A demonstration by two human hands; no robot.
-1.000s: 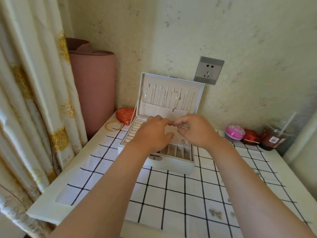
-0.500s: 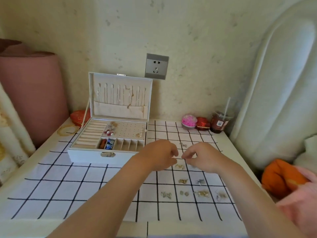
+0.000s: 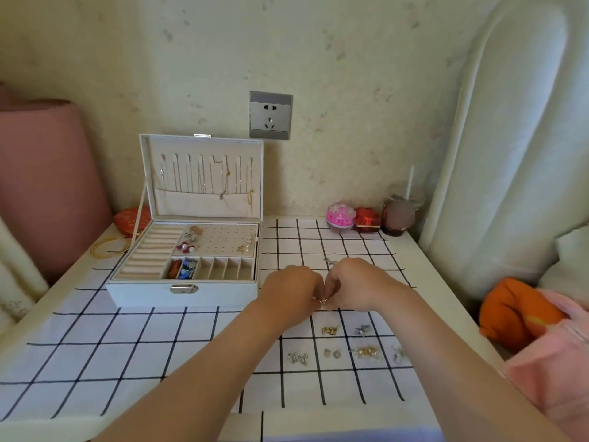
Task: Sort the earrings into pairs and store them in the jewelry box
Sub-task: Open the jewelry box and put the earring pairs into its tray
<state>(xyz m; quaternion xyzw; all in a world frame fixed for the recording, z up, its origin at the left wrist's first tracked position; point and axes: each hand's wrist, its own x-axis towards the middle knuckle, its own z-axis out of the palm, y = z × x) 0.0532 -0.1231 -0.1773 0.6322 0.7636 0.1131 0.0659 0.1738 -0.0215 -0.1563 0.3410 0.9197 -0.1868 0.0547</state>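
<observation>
Left hand, right hand quit jewelry box, shifted right over tabletop. Curled fingers of both pinched gold earring. Next pair probably begun.

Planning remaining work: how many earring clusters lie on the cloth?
7: two clusters in the middle row, four clusters nearest, one cluster beyond the right hand; more may be hidden.

Counted in view: one jewelry box, seven loose earring groups, one wall socket, one cup, one pink ball, two red boxes.
</observation>
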